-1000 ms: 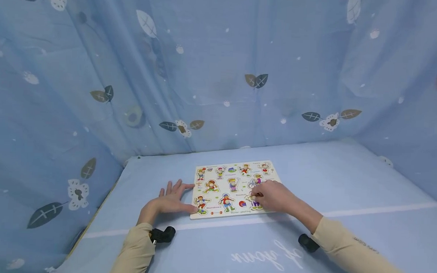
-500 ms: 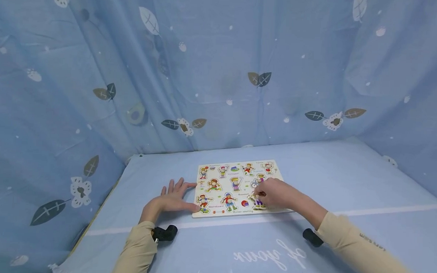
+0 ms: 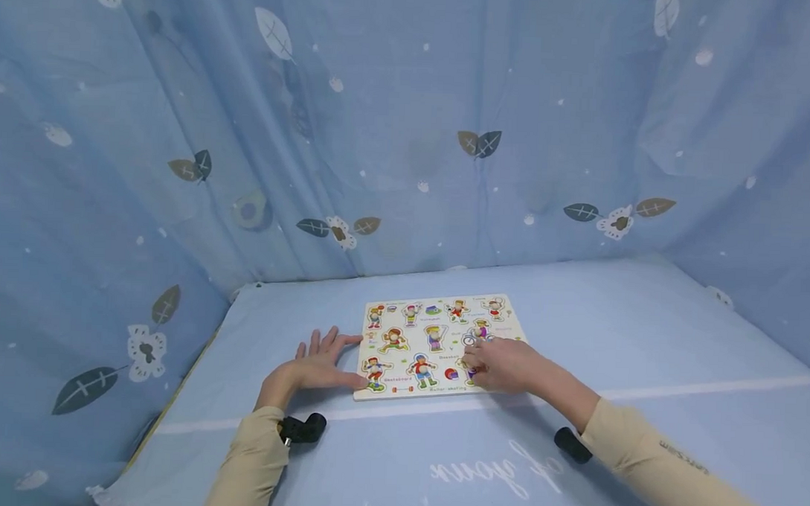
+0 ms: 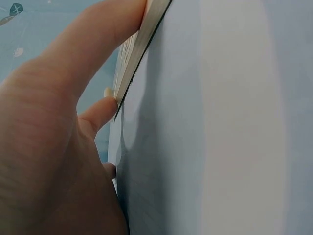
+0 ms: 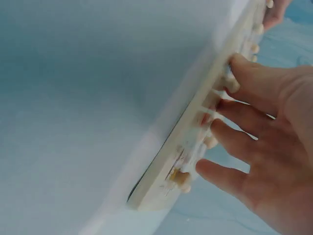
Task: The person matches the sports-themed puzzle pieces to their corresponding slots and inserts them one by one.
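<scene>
A white wooden knob puzzle board [image 3: 401, 366] with cartoon sports figures lies flat on the table. My left hand [image 3: 317, 369] is spread at its left side, with thumb and index finger touching the edge. In the left wrist view the thumb [image 4: 98, 39] presses against that edge. Over the lower right of the board lies my right hand [image 3: 508, 364], partly covering a figure piece [image 3: 469, 374]. In the right wrist view its fingers are spread and nearly straight, and the thumb touches the board beside a wooden knob [image 5: 232, 84]. The covered part of the piece is hidden.
A light blue cloth with a white stripe [image 3: 708, 386] covers the table. Blue patterned curtains [image 3: 408, 171] hang behind and at both sides. Black wrist mounts [image 3: 305, 430] sit below each hand. The runner piece [image 3: 394, 340] and several other figures sit in the board.
My right hand pinched at the lower-right figure piece earlier; now its fingers have spread and lie flatter over it. The left hand has stayed at the board's edge.
</scene>
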`<state>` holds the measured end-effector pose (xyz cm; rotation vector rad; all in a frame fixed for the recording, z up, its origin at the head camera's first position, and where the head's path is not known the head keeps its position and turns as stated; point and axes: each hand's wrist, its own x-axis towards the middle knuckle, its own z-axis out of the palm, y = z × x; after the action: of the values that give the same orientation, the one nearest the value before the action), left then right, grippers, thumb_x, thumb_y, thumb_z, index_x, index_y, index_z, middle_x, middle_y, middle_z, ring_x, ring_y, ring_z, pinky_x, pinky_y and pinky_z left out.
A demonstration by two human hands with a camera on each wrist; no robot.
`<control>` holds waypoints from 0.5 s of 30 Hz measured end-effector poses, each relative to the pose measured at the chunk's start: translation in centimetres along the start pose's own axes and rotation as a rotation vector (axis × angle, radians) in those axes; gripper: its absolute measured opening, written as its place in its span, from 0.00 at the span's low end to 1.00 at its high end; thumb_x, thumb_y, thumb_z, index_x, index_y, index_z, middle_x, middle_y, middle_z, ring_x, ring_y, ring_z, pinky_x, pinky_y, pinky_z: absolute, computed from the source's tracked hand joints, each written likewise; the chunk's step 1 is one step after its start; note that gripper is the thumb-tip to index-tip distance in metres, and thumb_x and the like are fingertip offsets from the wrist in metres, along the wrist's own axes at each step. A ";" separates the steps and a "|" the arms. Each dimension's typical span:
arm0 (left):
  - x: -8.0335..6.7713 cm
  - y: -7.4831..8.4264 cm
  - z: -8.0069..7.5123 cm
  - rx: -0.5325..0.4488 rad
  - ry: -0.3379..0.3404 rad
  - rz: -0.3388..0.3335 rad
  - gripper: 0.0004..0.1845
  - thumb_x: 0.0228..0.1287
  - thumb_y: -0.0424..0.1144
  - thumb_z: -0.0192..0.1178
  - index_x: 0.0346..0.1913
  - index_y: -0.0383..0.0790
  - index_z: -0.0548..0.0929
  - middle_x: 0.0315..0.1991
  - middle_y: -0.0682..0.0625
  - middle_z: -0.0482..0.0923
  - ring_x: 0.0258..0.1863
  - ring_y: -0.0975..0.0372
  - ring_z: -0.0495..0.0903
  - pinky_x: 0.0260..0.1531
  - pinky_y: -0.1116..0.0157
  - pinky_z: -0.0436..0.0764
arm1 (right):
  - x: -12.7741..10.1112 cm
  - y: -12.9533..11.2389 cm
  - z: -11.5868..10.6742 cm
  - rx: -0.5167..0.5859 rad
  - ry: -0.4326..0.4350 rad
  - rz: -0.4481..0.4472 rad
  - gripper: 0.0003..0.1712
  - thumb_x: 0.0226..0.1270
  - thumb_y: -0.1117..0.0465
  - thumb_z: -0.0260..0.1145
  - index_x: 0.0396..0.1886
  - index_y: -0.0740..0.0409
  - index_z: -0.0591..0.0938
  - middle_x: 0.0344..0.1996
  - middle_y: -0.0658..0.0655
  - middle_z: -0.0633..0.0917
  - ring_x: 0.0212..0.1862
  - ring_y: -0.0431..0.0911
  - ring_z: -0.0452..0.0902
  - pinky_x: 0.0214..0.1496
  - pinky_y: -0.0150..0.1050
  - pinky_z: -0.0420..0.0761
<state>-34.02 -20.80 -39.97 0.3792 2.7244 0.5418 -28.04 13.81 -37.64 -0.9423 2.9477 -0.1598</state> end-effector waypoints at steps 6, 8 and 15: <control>-0.1 -1.1 -0.4 0.002 0.009 -0.021 0.55 0.45 0.72 0.67 0.76 0.56 0.60 0.79 0.35 0.35 0.76 0.37 0.26 0.70 0.33 0.33 | 0.5 -0.1 0.4 0.106 -0.060 0.020 0.25 0.70 0.59 0.62 0.65 0.59 0.77 0.68 0.61 0.74 0.70 0.60 0.67 0.65 0.57 0.72; -0.1 -1.3 -0.2 0.003 0.004 -0.011 0.54 0.46 0.71 0.66 0.76 0.56 0.60 0.79 0.35 0.35 0.76 0.37 0.26 0.69 0.33 0.33 | 0.5 -0.1 0.7 0.126 -0.076 0.035 0.26 0.70 0.58 0.63 0.66 0.58 0.76 0.69 0.60 0.73 0.71 0.59 0.65 0.68 0.57 0.69; -0.3 -1.9 0.2 0.018 0.010 -0.005 0.51 0.51 0.72 0.62 0.76 0.56 0.59 0.79 0.34 0.39 0.76 0.35 0.31 0.69 0.32 0.37 | -0.1 0.1 1.6 0.232 -0.083 0.067 0.29 0.71 0.58 0.62 0.71 0.54 0.72 0.71 0.57 0.70 0.70 0.53 0.68 0.58 0.47 0.75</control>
<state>-34.02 -22.56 -40.90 0.3747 2.7406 0.5189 -27.88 13.83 -39.21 -0.7981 2.8023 -0.4373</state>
